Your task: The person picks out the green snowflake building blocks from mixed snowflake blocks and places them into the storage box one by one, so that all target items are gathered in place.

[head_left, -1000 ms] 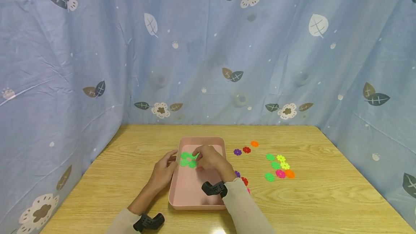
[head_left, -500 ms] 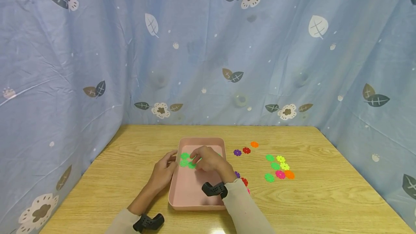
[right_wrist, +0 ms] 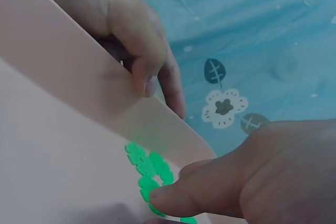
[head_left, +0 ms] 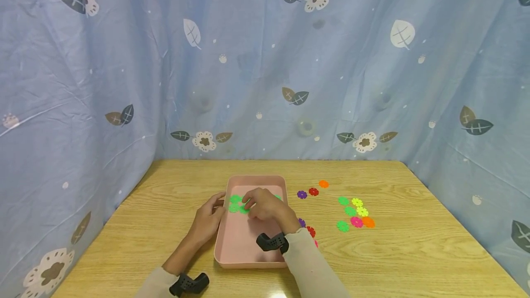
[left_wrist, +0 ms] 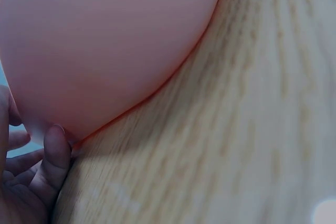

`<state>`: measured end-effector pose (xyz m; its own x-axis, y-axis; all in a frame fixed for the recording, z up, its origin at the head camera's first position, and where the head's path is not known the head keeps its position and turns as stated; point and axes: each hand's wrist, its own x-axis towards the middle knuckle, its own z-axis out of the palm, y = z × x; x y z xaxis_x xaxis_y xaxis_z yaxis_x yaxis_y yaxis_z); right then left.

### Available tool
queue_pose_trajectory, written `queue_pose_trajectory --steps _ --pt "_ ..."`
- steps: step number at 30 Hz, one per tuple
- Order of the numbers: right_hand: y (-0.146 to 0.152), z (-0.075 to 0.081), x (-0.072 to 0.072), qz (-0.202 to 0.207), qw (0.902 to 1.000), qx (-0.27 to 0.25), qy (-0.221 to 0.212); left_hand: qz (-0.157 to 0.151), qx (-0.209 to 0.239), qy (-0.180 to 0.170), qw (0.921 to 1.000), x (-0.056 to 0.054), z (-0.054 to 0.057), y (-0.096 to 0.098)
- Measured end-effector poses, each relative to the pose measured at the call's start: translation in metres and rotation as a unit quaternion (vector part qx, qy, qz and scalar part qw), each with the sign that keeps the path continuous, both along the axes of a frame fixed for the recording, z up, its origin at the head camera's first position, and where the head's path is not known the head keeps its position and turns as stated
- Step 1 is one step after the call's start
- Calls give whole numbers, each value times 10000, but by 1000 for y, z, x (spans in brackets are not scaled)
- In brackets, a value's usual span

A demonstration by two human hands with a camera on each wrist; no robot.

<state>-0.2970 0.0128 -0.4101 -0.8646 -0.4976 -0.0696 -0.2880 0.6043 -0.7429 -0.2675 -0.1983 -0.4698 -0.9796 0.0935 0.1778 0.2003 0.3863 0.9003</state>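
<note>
A pink rectangular tray (head_left: 250, 256) stands on the table with several green flower-shaped plastic discs (head_left: 234, 207) lying in its far left part. My left hand (head_left: 210, 217) holds the tray's left wall, thumb and fingers at the rim; the left wrist view shows the thumb (left_wrist: 56, 142) against the pink wall. Inside the tray, my right hand (head_left: 265, 203) has its fingers bent over the green discs. In the right wrist view its thumb (right_wrist: 173, 198) is on one green disc (right_wrist: 148, 186), and the fingertips opposite are mostly hidden.
Right of the tray lie loose discs: purple (head_left: 302, 194), red (head_left: 313, 191), orange (head_left: 324, 184), and a cluster with green (head_left: 342, 226), yellow (head_left: 357, 202) and pink (head_left: 356, 221) ones. Some sit partly behind the right forearm. A blue patterned curtain (head_left: 256, 59) hangs around the wooden table (head_left: 393, 261).
My right fingers have shifted slightly left and down over the green discs, uncovering a bit of green at the tray's right side. The left hand stays on the tray wall.
</note>
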Motion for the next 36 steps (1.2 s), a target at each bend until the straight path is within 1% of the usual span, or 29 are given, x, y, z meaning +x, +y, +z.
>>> queue_pose_trajectory --steps 6,10,14,18,22,24,29,32,36 --pt "1 0 0 54 9999 -94 -52 10 42 1 10000 0 0 0" --pt "6 2 1 136 9995 25 279 -44 113 -10 9999 1 1 0" --pt "15 4 2 132 9976 131 662 -130 115 24 9998 2 2 0" --pt "26 6 2 171 9959 -72 887 -133 124 39 9998 2 2 0" --pt "37 9 3 281 9932 -390 1058 -37 164 45 9998 3 1 1" --pt "43 12 5 185 9934 -439 1040 -11 163 51 9999 3 1 1" --pt "58 18 10 -261 9946 -365 934 12 142 45 9999 2 1 1" --pt "66 22 12 -401 9940 -351 957 57 147 59 9999 2 1 1" --pt "74 25 13 -537 9923 -300 1076 42 180 53 9998 2 1 1"
